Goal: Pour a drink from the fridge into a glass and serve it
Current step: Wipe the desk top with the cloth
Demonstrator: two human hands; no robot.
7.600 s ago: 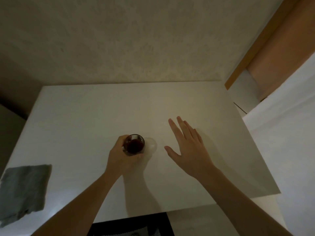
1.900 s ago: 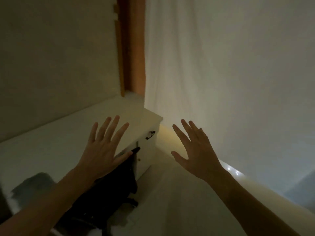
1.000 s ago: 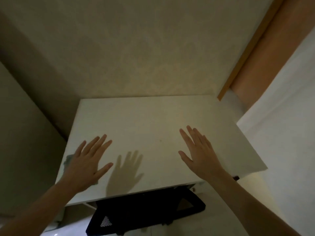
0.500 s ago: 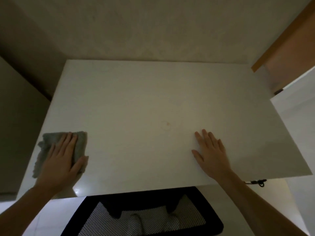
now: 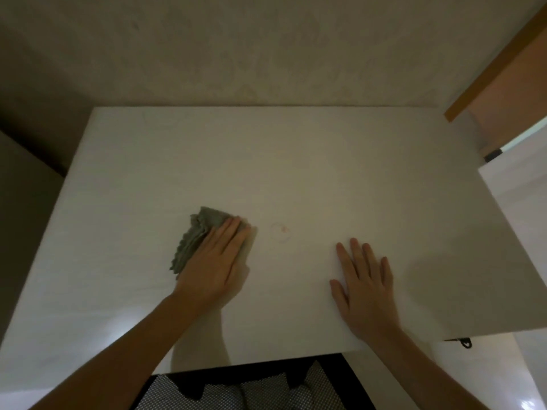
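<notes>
My left hand [image 5: 214, 263] lies flat on a bunched grey cloth [image 5: 196, 232] in the middle of the white table [image 5: 296, 161], pressing it down. Just right of the cloth a faint reddish ring mark [image 5: 281, 231] shows on the tabletop. My right hand [image 5: 365, 287] rests flat on the table, fingers spread, holding nothing. No glass or drink is in view.
A black mesh chair [image 5: 245, 389] sits under the table's near edge. A beige wall stands behind the table. A wooden frame [image 5: 497, 63] and a white panel [image 5: 521, 202] are at the right. A dark cable end [image 5: 464, 342] hangs below the table's right corner.
My left hand has slid the grey cloth from the table's left side to the middle, beside the ring mark. My right hand stays flat on the table.
</notes>
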